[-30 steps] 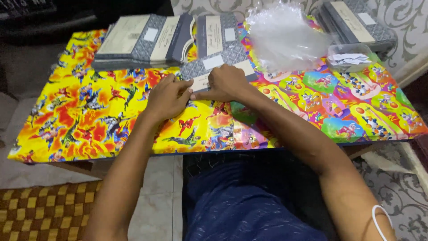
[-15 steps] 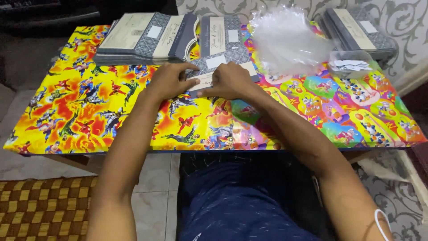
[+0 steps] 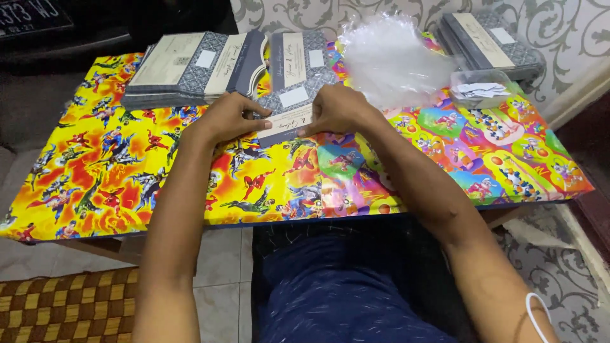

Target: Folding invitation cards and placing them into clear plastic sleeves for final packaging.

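Observation:
A grey patterned invitation card (image 3: 289, 108) with cream panels lies on the low table covered in bright cartoon wrapping paper (image 3: 127, 171). My left hand (image 3: 229, 117) grips its left edge, fingers curled on the card. From the other side my right hand (image 3: 337, 108) pinches the card's right edge. Both hands sit close together near the table's middle, just in front of the card stacks.
Stacks of similar grey cards lie at the back left (image 3: 190, 67), back centre (image 3: 298, 60) and back right (image 3: 486, 44). A heap of clear plastic sleeves (image 3: 391, 57) sits behind my right hand, beside a small clear box (image 3: 480, 92) of paper slips. A woven mat (image 3: 57, 305) lies on the floor.
Both hands stay on the card and have shifted slightly toward the table's back edge. The view has tilted a little.

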